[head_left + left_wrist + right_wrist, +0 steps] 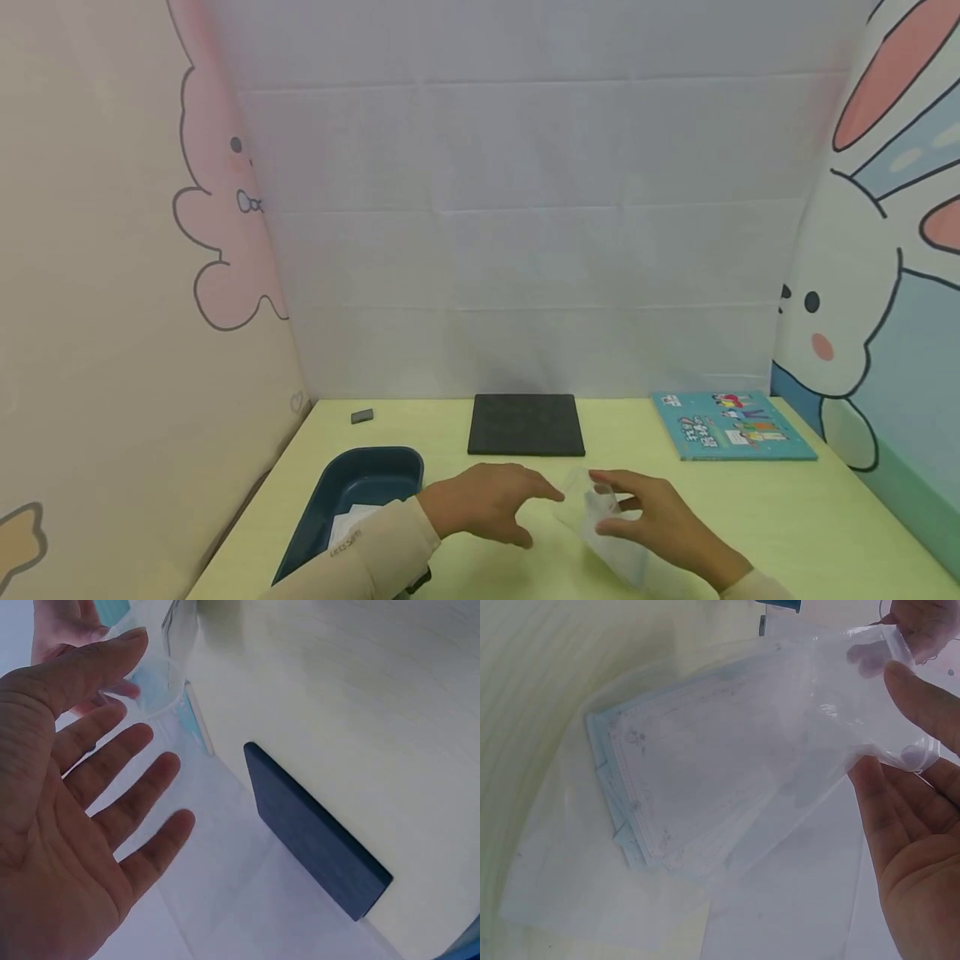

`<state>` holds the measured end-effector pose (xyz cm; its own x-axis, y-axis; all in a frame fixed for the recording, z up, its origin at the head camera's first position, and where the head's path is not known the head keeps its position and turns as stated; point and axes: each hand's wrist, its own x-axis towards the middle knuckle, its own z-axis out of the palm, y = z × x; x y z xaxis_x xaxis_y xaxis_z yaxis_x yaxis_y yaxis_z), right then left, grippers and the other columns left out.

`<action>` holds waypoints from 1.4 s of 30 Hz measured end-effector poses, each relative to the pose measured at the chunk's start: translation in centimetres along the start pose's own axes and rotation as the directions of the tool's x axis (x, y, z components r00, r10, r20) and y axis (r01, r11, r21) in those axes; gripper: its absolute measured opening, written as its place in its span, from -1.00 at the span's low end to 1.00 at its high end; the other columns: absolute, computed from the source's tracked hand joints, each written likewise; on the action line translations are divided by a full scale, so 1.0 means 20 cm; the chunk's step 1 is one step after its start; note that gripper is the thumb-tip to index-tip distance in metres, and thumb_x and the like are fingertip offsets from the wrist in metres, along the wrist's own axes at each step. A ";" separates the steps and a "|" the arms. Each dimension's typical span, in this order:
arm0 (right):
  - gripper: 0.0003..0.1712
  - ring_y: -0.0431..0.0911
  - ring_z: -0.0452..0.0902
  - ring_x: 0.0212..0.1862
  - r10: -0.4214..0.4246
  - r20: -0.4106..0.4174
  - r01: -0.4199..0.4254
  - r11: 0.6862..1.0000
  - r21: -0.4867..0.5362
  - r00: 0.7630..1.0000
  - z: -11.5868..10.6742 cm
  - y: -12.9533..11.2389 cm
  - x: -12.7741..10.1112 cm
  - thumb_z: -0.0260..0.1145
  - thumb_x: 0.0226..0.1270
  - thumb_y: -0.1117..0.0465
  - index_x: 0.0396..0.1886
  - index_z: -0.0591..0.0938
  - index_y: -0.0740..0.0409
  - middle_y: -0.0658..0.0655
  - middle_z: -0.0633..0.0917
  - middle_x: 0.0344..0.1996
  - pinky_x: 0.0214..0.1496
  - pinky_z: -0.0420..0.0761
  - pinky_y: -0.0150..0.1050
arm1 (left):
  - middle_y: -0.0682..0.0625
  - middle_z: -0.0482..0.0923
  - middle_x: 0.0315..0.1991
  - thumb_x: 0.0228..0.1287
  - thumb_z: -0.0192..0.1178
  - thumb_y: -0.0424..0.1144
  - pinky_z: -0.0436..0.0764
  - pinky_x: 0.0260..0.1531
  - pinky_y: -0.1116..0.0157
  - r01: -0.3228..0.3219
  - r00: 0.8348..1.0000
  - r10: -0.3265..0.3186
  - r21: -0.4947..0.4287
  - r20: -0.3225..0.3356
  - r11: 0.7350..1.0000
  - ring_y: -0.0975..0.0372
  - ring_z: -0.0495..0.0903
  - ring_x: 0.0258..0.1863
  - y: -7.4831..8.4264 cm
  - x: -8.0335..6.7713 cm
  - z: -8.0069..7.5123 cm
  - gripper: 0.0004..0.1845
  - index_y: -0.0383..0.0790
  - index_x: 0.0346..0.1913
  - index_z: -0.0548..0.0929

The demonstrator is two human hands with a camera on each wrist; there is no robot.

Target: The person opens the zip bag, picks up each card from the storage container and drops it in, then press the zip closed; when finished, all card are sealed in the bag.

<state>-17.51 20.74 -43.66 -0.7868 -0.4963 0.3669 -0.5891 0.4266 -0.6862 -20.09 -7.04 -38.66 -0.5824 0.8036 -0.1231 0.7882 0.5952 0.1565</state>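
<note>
A clear plastic bag (611,546) hangs from my right hand (660,518), which grips it near its mouth between thumb and fingers. Through the plastic in the right wrist view shows a stack of pale sheets (705,750) with light-blue edges; the mouth of the bag gapes in a rounded loop. My left hand (483,504) is held to the left of the bag, fingers spread and thumb apart. Its palm (67,862) holds nothing in the left wrist view, where the bag's open mouth (161,686) appears beyond the fingers.
A dark blue tray (322,487) with white papers (351,521) stands at the left, partly behind my left sleeve. Farther back lie a small grey block (362,416), a flat black board (527,425) and a blue illustrated book (735,427). Walls enclose the table.
</note>
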 end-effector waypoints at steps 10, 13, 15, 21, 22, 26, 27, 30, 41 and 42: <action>-0.27 -0.07 0.66 -0.01 -0.012 -0.011 0.012 1.000 -0.005 1.000 0.00 0.02 -0.01 0.53 0.18 0.07 0.27 0.55 0.34 0.36 0.63 0.14 -0.13 0.68 -0.26 | 0.20 0.47 0.32 -0.06 0.54 0.24 0.40 0.24 -0.09 0.180 0.984 -0.175 0.180 -0.040 0.967 0.20 0.45 0.29 -0.10 -0.13 0.01 -0.20 0.19 0.32 0.57; -0.28 -0.06 0.67 -0.02 -0.036 -0.022 0.035 0.999 -0.011 0.999 0.00 0.02 -0.01 0.53 0.18 0.06 0.25 0.56 0.35 0.37 0.64 0.12 -0.14 0.68 -0.24 | 0.18 0.51 0.26 -0.07 0.55 0.21 0.43 0.18 -0.12 0.258 0.966 -0.254 0.176 -0.044 0.950 0.15 0.48 0.24 -0.14 -0.19 0.00 -0.23 0.16 0.29 0.60; -0.28 -0.08 0.67 -0.02 -0.032 -0.024 0.031 0.999 -0.016 0.999 0.00 0.01 -0.01 0.53 0.18 0.06 0.25 0.56 0.34 0.37 0.64 0.12 -0.14 0.68 -0.25 | 0.16 0.53 0.22 -0.06 0.55 0.18 0.51 0.10 -0.08 0.301 0.953 -0.296 0.167 -0.055 0.939 0.14 0.53 0.18 -0.18 -0.24 -0.01 -0.26 0.13 0.26 0.61; -0.28 -0.06 0.67 -0.02 -0.015 -0.025 0.015 1.000 -0.018 1.000 -0.01 0.01 -0.01 0.53 0.17 0.06 0.26 0.56 0.34 0.36 0.63 0.13 -0.14 0.68 -0.26 | 0.08 0.58 0.14 -0.02 0.52 0.07 0.62 -0.24 0.08 0.385 0.920 -0.369 0.130 -0.131 0.914 0.12 0.64 -0.01 -0.31 -0.35 0.00 -0.35 0.04 0.21 0.65; -0.28 -0.06 0.67 -0.02 -0.016 -0.025 0.015 1.000 -0.016 1.000 -0.01 0.01 -0.01 0.53 0.17 0.06 0.26 0.56 0.34 0.36 0.63 0.13 -0.14 0.68 -0.26 | 0.07 0.59 0.12 -0.03 0.53 0.04 0.62 -0.28 0.09 0.395 0.915 -0.378 0.128 -0.140 0.910 0.13 0.66 -0.05 -0.32 -0.38 0.00 -0.36 0.03 0.19 0.66; -0.28 -0.05 0.68 -0.05 -0.003 -0.023 0.003 1.000 -0.009 1.000 0.00 0.01 -0.01 0.53 0.18 0.05 0.25 0.56 0.35 0.36 0.64 0.12 -0.14 0.68 -0.25 | 0.09 0.61 0.02 -0.05 0.56 -0.04 0.62 -0.32 0.07 0.450 0.891 -0.434 0.128 -0.133 0.884 0.17 0.66 -0.18 -0.36 -0.45 0.00 -0.44 0.01 0.10 0.69; -0.27 -0.04 0.68 -0.05 0.002 -0.022 -0.002 1.000 -0.010 1.000 0.00 0.01 -0.01 0.53 0.18 0.05 0.25 0.56 0.35 0.35 0.64 0.13 -0.13 0.68 -0.25 | 0.10 0.61 0.01 -0.06 0.57 -0.06 0.61 -0.31 0.06 0.466 0.883 -0.452 0.118 -0.126 0.877 0.18 0.66 -0.19 -0.37 -0.47 -0.01 -0.45 0.01 0.07 0.69; -0.27 -0.02 0.68 -0.06 0.016 -0.018 -0.016 1.000 -0.009 1.000 -0.01 0.01 -0.01 0.53 0.18 0.05 0.27 0.55 0.33 0.34 0.63 0.14 -0.13 0.67 -0.26 | 0.10 0.62 -0.01 -0.09 0.59 -0.04 0.61 -0.27 0.02 0.502 0.864 -0.494 0.106 -0.095 0.858 0.18 0.65 -0.17 -0.40 -0.50 -0.02 -0.46 0.00 0.03 0.71; -0.26 0.09 0.69 -0.05 0.094 0.018 -0.094 0.995 0.033 0.995 0.00 0.01 -0.02 0.52 0.19 0.09 0.31 0.53 0.31 0.34 0.59 0.20 -0.10 0.68 -0.14 | -0.06 0.64 0.04 -0.25 0.69 -0.05 0.53 0.00 -0.19 0.607 0.790 -0.611 0.077 0.044 0.791 -0.07 0.63 0.02 -0.52 -0.57 0.10 -0.29 -0.14 0.08 0.69; -0.26 0.09 0.68 -0.05 0.094 0.019 -0.094 0.995 0.034 0.995 0.00 0.02 -0.02 0.52 0.20 0.09 0.32 0.53 0.30 0.34 0.59 0.20 -0.10 0.68 -0.15 | -0.08 0.64 0.04 -0.27 0.70 -0.05 0.51 0.01 -0.20 0.614 0.785 -0.617 0.073 0.050 0.786 -0.09 0.62 0.04 -0.53 -0.57 0.12 -0.28 -0.15 0.08 0.69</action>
<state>-17.36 21.15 -43.99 -0.8350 -0.4684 0.2889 -0.5055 0.4455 -0.7389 -21.36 -22.58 -41.18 -0.9339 0.2631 -0.2421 0.2768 0.9606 -0.0237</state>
